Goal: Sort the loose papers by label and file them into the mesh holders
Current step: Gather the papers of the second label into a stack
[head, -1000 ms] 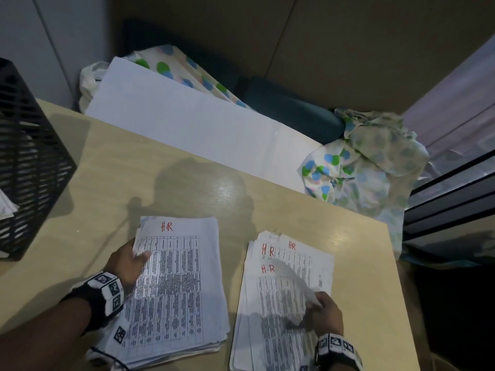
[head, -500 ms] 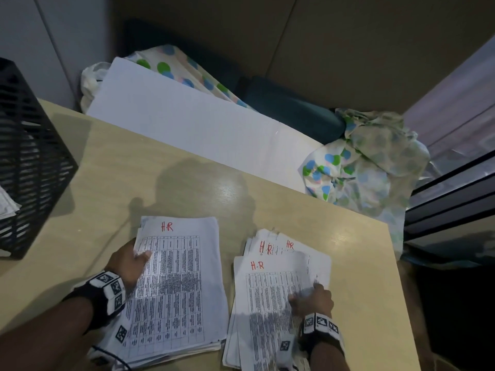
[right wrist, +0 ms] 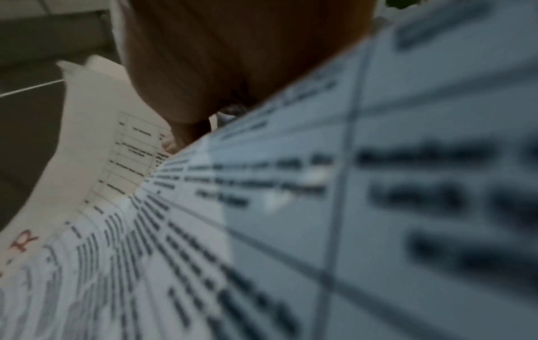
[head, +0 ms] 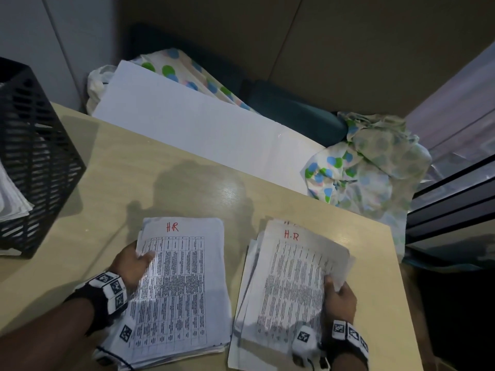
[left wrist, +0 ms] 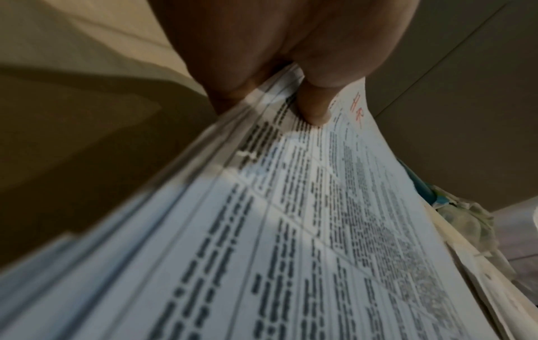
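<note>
Two piles of printed sheets marked "HR" in red lie on the tan table (head: 166,170). My left hand (head: 134,263) grips the left edge of the left pile (head: 184,285), thumb on the top sheet and fingers under the stack; the left wrist view shows the thumb (left wrist: 314,108) pressing the top sheet (left wrist: 334,218). The right pile (head: 286,290) is looser and fanned. My right hand (head: 338,290) pinches the right edge of its top sheets, which lift slightly there. In the right wrist view the sheet (right wrist: 262,230) fills the frame beneath the hand (right wrist: 218,69). A black mesh holder (head: 34,162) stands at the far left.
The mesh holder has papers (head: 10,194) in it. A white board (head: 201,129) leans behind the table's far edge, with dotted cloth (head: 369,167) beyond the back right corner. The table's right edge (head: 404,290) runs close to my right hand.
My right hand slid from the middle of the right pile to its right edge, and the top sheet now lies squarer, covering the lower "HR" labels. The left hand has stayed put.
</note>
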The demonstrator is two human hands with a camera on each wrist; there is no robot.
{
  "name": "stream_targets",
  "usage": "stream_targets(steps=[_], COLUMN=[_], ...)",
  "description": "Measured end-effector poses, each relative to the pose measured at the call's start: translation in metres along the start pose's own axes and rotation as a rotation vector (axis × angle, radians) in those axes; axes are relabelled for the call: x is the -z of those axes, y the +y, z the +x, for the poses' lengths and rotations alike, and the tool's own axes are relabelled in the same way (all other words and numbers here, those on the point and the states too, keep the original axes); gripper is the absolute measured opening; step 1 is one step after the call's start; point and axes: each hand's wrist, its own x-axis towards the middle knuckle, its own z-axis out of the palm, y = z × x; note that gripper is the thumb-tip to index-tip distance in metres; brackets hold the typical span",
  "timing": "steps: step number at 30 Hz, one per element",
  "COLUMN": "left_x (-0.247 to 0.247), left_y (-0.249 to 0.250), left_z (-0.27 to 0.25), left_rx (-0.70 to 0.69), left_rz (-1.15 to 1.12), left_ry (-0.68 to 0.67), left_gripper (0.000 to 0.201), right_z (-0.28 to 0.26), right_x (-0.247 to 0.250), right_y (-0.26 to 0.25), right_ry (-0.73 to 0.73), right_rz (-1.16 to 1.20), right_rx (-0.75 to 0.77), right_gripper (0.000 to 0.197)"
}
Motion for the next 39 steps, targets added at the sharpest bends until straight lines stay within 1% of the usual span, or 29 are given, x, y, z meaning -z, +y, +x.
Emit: stream_targets(steps=[3, 7, 11, 13, 14, 15, 17, 18, 19, 20, 21, 22, 23, 24, 25, 26, 27, 29, 31, 32, 33, 34, 36, 37, 39], left_x=[0.001, 0.002, 0.008, 0.012, 0.012, 0.013, 0.015, 0.016, 0.018, 0.02, 0.021, 0.022, 0.023, 0.024, 0.026, 0.027, 0.028, 0.027, 0.028, 0.029, 0.028, 0.027, 0.026, 0.025, 0.024], left_y=[-0.001, -0.001, -0.009, -0.008, -0.006, -0.003, 0.001, -0.001, -0.002, -0.005, -0.009, -0.012, -0.013, -0.016, -0.017, -0.019, -0.021, -0.026, -0.028, -0.025, -0.021, -0.018, -0.01, -0.009, -0.008], left_z=[-0.002, -0.007, -0.007, -0.01, -0.011, -0.013, -0.016, -0.016, -0.017, -0.017, -0.015, -0.013, -0.012, -0.011, -0.012, -0.013, -0.013, -0.013, -0.01, -0.01, -0.009, -0.009, -0.009, -0.007, -0.003], left_rx=[-0.018, -0.025, -0.046, -0.04, -0.042, -0.053, -0.117, -0.134, -0.121, -0.121, -0.126, -0.147, -0.166, -0.173, -0.144, -0.1, -0.051, 0.008, 0.02, -0.007, -0.069, -0.135, -0.251, -0.286, -0.298], left_rz=[-0.065, -0.094, -0.056, -0.076, -0.104, -0.126, -0.177, -0.201, -0.227, -0.215, -0.199, -0.175, -0.154, -0.155, -0.159, -0.187, -0.216, -0.272, -0.333, -0.381, -0.407, -0.394, -0.285, -0.239, -0.195], left_ry=[-0.027, -0.057, -0.042, -0.045, -0.047, -0.047, -0.049, -0.054, -0.06, -0.074, -0.081, -0.093, -0.108, -0.125, -0.141, -0.159, -0.193, -0.26, -0.243, -0.214, -0.185, -0.149, -0.084, -0.06, -0.039], left_gripper=[0.03, 0.03, 0.027, 0.023, 0.025, 0.034, 0.065, 0.073, 0.068, 0.055, 0.047, 0.047, 0.051, 0.054, 0.054, 0.053, 0.052, 0.054, 0.056, 0.057, 0.057, 0.058, 0.06, 0.057, 0.042], right_z=[0.003, -0.009, -0.028, -0.04, -0.045, -0.052, -0.063, -0.067, -0.073, -0.078, -0.084, -0.089, -0.092, -0.093, -0.096, -0.098, -0.099, -0.099, -0.1, -0.101, -0.103, -0.104, -0.104, -0.105, -0.105], right_x=[-0.016, -0.072, -0.115, -0.137, -0.148, -0.159, -0.178, -0.186, -0.192, -0.195, -0.197, -0.198, -0.197, -0.196, -0.194, -0.194, -0.195, -0.204, -0.212, -0.215, -0.217, -0.219, -0.22, -0.219, -0.216], right_y=[-0.017, -0.032, -0.052, -0.057, -0.058, -0.058, -0.055, -0.054, -0.055, -0.06, -0.064, -0.068, -0.073, -0.076, -0.079, -0.082, -0.086, -0.089, -0.092, -0.092, -0.092, -0.091, -0.09, -0.09, -0.091], right_ry=[-0.081, -0.258, -0.302, -0.366, -0.405, -0.443, -0.518, -0.566, -0.612, -0.643, -0.653, -0.647, -0.626, -0.609, -0.59, -0.594, -0.63, -0.725, -0.771, -0.767, -0.753, -0.733, -0.688, -0.68, -0.715], right_rz=[-0.032, -0.141, -0.188, -0.27, -0.316, -0.34, -0.383, -0.405, -0.408, -0.411, -0.399, -0.352, -0.289, -0.231, -0.183, -0.153, -0.133, -0.148, -0.283, -0.348, -0.391, -0.409, -0.385, -0.346, -0.305], right_rx=[0.036, 0.091, 0.081, 0.095, 0.111, 0.129, 0.149, 0.151, 0.155, 0.164, 0.166, 0.158, 0.15, 0.161, 0.19, 0.237, 0.273, 0.279, 0.327, 0.38, 0.414, 0.431, 0.417, 0.395, 0.39], right_gripper=[0.026, 0.036, 0.043, 0.045, 0.047, 0.051, 0.057, 0.056, 0.051, 0.042, 0.029, 0.017, 0.025, 0.044, 0.062, 0.072, 0.078, 0.077, 0.064, 0.058, 0.054, 0.052, 0.053, 0.056, 0.062])
